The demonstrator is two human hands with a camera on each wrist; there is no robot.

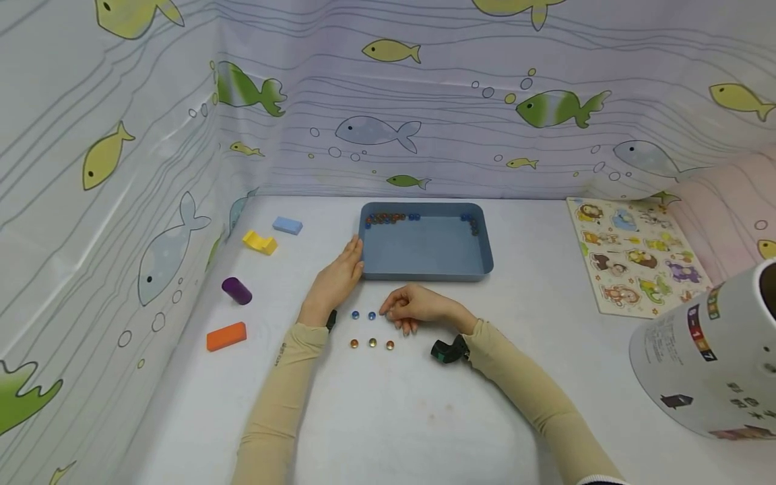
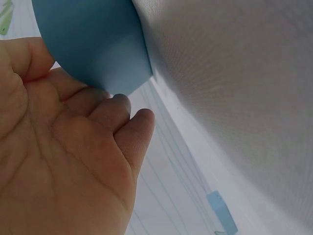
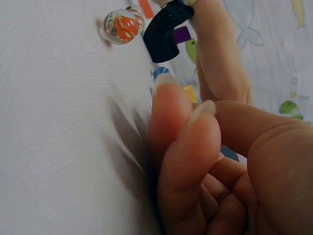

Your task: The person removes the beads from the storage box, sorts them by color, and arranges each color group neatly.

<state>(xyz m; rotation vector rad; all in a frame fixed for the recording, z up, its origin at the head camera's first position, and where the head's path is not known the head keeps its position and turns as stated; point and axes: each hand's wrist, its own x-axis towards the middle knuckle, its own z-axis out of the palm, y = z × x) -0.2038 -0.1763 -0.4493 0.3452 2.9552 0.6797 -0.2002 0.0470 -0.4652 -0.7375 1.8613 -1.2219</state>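
A person's left hand (image 1: 336,279) is resting at the left side of a blue-grey tray (image 1: 424,277) on a white desk (image 1: 424,417), its grip relaxed and its fingers touching the tray's outer wall. The right hand (image 1: 418,303) is hovering low just in front of the tray, its thumb and forefinger drawing close together; whether a marble is sitting in that grip cannot be told, as the fingertips are hiding the spot. Just left of those fingertips, two blue marbles (image 1: 372,315) are lying side by side. Nearer the person, three orange and yellowish marbles (image 1: 372,342) are forming a second row. Inside the tray, more marbles (image 1: 385,217) are clustering along the far wall and in both far corners. To the left, a blue block (image 1: 287,225), a yellow block (image 1: 260,242), a purple cylinder (image 1: 236,290) and an orange block (image 1: 226,336) are lying apart. To the right, an animal puzzle board (image 1: 639,256) is lying behind a white bucket (image 1: 679,370).
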